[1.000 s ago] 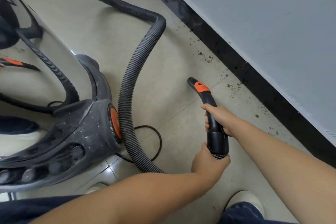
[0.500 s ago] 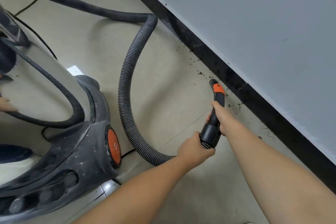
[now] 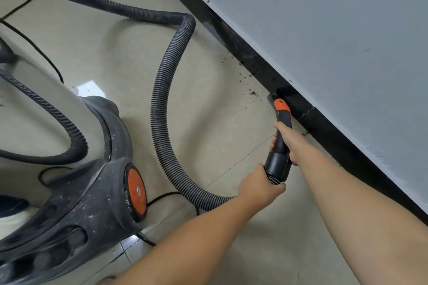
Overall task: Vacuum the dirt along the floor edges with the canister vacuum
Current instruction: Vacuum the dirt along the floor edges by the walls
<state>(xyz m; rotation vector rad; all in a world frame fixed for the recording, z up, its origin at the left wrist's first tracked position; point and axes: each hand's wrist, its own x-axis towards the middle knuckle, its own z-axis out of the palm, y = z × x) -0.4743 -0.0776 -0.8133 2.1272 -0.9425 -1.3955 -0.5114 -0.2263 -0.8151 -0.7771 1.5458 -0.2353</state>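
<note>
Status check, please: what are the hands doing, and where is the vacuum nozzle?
Right hand grips nozzle handle; left hand holds hose. Nozzle tip at baseboard. Dirt crumbs ahead.

Two bare forearms in view, no sleeves visible up to frame edge. Left hand (image 3: 258, 188) bare: no glove, ring or watch seen. Right hand (image 3: 290, 143) bare too, wrist unadorned. Fingers (image 3: 272, 144) of right hand partly seen, nails too small to judge. Left arm enters from bottom centre, right arm from lower right corner. Clothing on upper arms and body out of frame.
</note>
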